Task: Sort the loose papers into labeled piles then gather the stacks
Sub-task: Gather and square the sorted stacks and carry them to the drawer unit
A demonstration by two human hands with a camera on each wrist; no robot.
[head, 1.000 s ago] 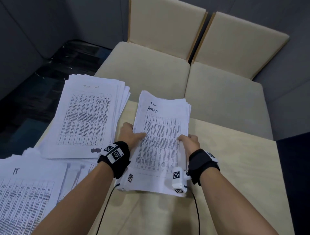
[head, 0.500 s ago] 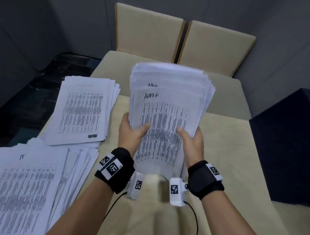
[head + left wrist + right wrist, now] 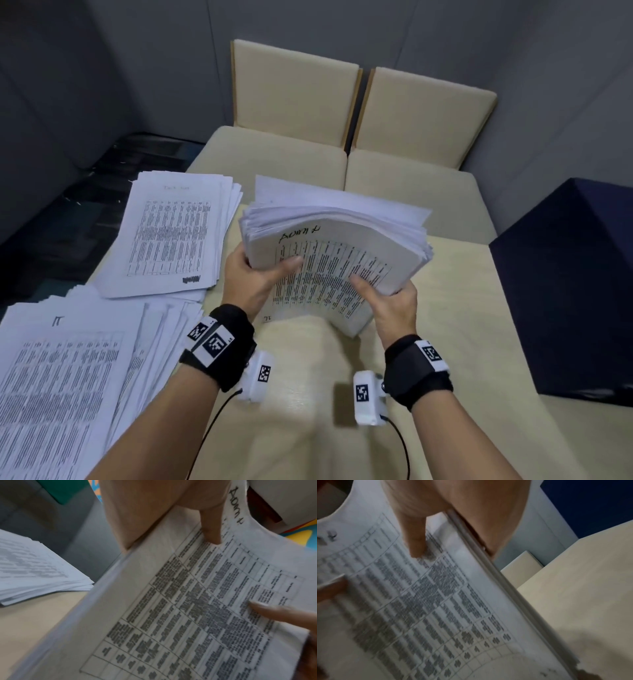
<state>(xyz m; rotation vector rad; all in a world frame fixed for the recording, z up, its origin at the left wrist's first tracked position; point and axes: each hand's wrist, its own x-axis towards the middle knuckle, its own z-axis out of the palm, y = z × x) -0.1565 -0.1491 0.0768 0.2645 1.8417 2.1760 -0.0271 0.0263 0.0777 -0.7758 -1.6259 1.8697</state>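
A thick stack of printed table sheets with a handwritten label on top (image 3: 329,250) hangs in the air above the table, tilted and bowed. My left hand (image 3: 255,277) grips its left edge, thumb on the top sheet; my right hand (image 3: 387,301) grips the lower right edge the same way. The left wrist view shows the stack (image 3: 188,608) with my left thumb (image 3: 211,531) on it. The right wrist view shows the stack (image 3: 428,601) under my right thumb (image 3: 417,542). Two other piles lie on the table: one at the far left (image 3: 171,236), one at the near left labelled "IT" (image 3: 65,383).
The light wooden table (image 3: 462,308) runs to the right of the held stack. A dark blue box (image 3: 568,291) stands at the right edge. Two beige upholstered seats (image 3: 342,144) stand behind the table. A sheet corner (image 3: 270,317) lies under the stack.
The labelled stack went from lying flat on the table to being lifted by both hands, and now it is turned clockwise and tipped over towards the right.
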